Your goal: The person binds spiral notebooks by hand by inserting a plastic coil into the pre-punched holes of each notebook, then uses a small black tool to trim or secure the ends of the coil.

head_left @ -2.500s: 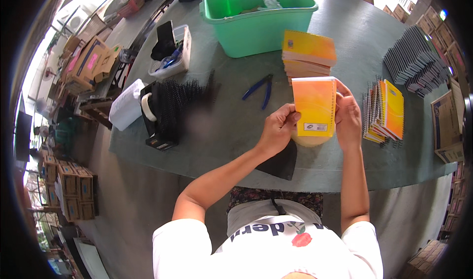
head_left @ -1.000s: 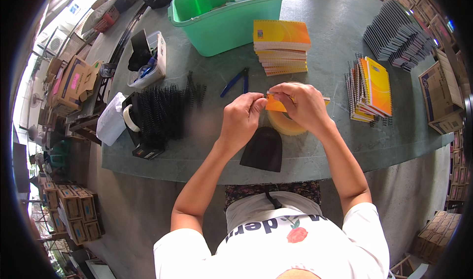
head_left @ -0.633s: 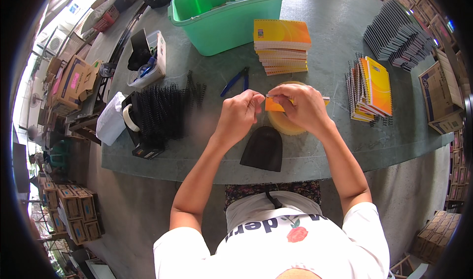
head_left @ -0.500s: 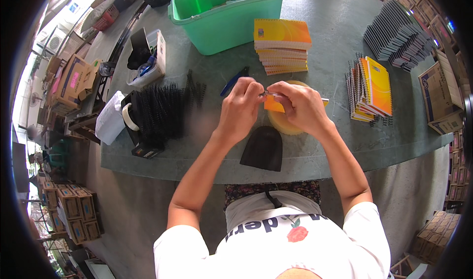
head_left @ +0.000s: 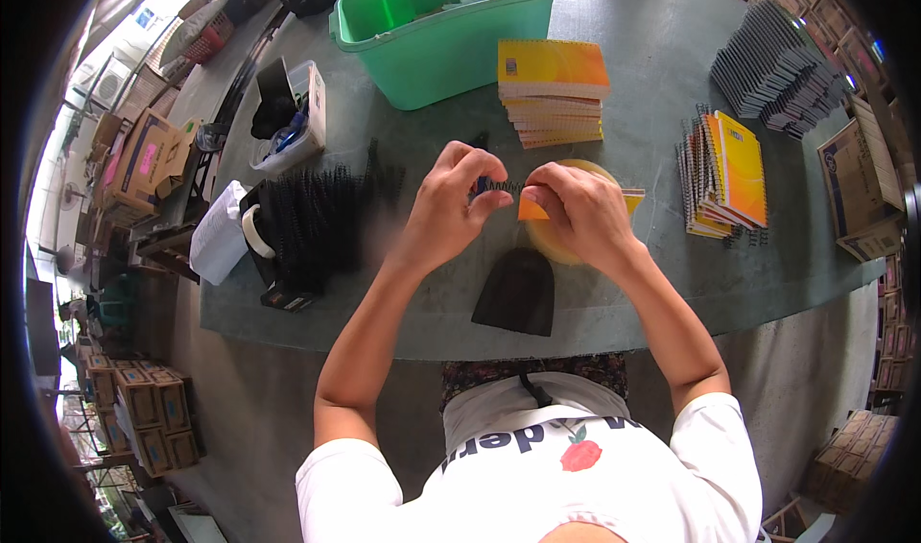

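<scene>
A black spiral binding coil runs sideways between my hands, its free end sticking out to the left. My right hand pinches the small orange notebook at the coil, thumb below and fingers on top. The notebook is mostly hidden under that hand. My left hand is at the coil's free end, thumb and forefinger apart with the coil end in the gap. Beneath the notebook lies a round yellowish disc. Nearer to me a dark, round-topped flat piece rests on the table.
Black coils are heaped at the left, beside a clear tub of tools. A green bin stands behind a stack of yellow notebooks. Bound notebooks, a dark stack and a cardboard box are at the right.
My left hand has moved a little left and its thumb and forefinger have spread, baring more of the coil. The right hand stays on the notebook.
</scene>
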